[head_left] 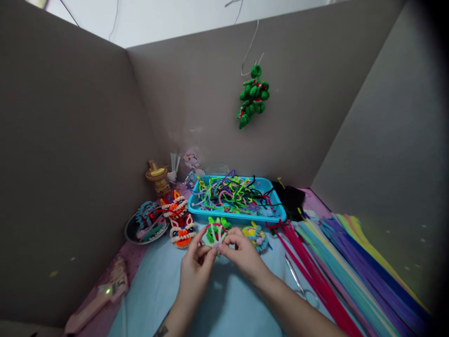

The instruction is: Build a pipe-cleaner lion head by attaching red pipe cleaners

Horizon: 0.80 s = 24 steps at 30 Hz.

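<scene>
Over the blue cloth (157,281), my left hand (197,264) and my right hand (246,255) meet, both closed in a pinch on a small piece of bent pipe cleaners (217,244). Pale strands fan up from its lilac middle, and a reddish strand curves across the top. My fingertips partly cover it. Just behind it lies a green pipe-cleaner figure (224,223), partly hidden. An orange and cream lion-head figure (183,233) is left of my hands, and a yellow and blue figure (258,238) is to the right.
A blue tray (238,216) of tangled pipe-cleaner scraps stands behind. Scissors (294,274) and bundles of long pipe cleaners (365,262) lie at right. A metal bowl (135,237) and pink glue gun (117,285) are at left. A green ornament (253,96) hangs before the grey panel.
</scene>
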Tool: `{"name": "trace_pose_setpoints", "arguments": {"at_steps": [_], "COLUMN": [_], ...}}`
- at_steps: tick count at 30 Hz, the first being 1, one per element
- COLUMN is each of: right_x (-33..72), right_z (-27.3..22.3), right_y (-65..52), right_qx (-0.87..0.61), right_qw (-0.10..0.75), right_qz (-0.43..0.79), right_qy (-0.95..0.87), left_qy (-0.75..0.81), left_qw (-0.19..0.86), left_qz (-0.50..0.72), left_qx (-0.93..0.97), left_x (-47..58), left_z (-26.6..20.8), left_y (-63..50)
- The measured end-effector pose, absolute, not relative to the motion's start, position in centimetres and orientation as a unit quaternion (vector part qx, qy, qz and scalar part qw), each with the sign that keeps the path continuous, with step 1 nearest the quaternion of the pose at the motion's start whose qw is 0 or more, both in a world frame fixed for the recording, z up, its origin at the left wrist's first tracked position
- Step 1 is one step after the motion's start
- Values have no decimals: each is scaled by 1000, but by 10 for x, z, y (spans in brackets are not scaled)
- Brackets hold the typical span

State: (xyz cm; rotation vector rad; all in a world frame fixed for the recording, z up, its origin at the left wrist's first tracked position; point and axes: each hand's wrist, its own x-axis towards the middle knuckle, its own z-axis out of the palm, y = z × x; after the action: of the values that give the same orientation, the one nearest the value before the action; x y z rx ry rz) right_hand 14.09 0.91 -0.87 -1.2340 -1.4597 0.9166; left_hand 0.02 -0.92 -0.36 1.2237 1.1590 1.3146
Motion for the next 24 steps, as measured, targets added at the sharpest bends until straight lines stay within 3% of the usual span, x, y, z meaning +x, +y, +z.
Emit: {"name": "trace_pose_setpoints", "arguments": {"at_steps": [8, 17, 24], "right_x": [142, 143, 143], "right_z": [-7, -1, -1], "right_y": [9, 5, 5], "right_qx": [-530, -519, -521], "right_qw": [486, 523, 500], "right_qz": [353, 245, 209], "right_qy": [-599, -630, -660], "left_qy": [485, 499, 484], "left_qw": [505, 546, 547], "left_qz": [534, 522, 515], "left_qx": [474, 425, 449], "left_x": [3, -2, 1], "left_z": [-5, -6, -4], "left_y": [-8, -1, -5]}}
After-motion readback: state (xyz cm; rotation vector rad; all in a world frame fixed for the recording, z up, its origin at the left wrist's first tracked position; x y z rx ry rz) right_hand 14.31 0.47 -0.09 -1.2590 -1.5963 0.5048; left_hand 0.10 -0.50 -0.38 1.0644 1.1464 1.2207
